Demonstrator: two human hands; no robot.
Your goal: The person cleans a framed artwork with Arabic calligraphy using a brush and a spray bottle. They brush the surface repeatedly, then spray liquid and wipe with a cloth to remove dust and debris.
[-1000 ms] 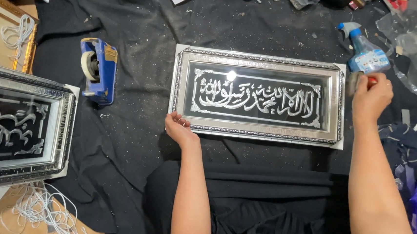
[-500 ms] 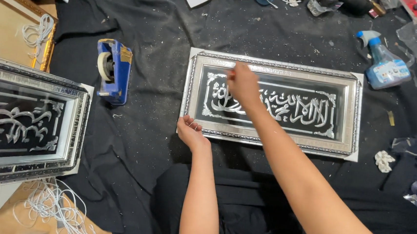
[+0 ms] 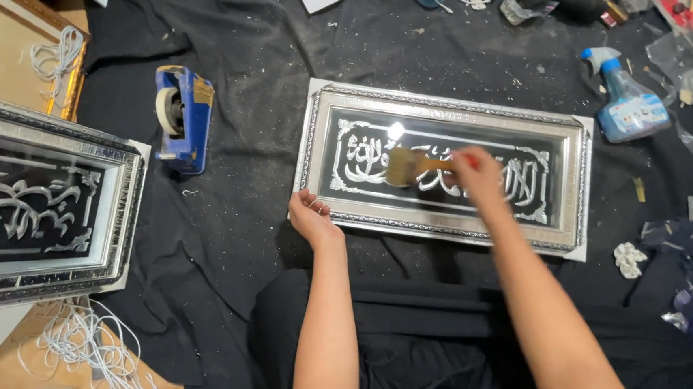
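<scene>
**Silver, black and blue across the dark cloth**

The rectangular silver-framed panel (image 3: 444,167) is showing silver ornamental script on glossy black, inside a beaded silver border. The tan-bristled brush (image 3: 408,166) is showing a red handle tip. The black cloth (image 3: 258,58) is looking flecked with pale specks. The blue tape dispenser (image 3: 181,118) is carrying a white roll. The pale-blue spray bottle (image 3: 628,100) is wearing a white-and-blue nozzle.

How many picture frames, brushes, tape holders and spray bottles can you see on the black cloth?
Silver frames: 2, one under the hands, one at the left edge
Brush: 1, in the right hand
Blue tape dispenser: 1
Spray bottle: 1
Total: 5
</scene>
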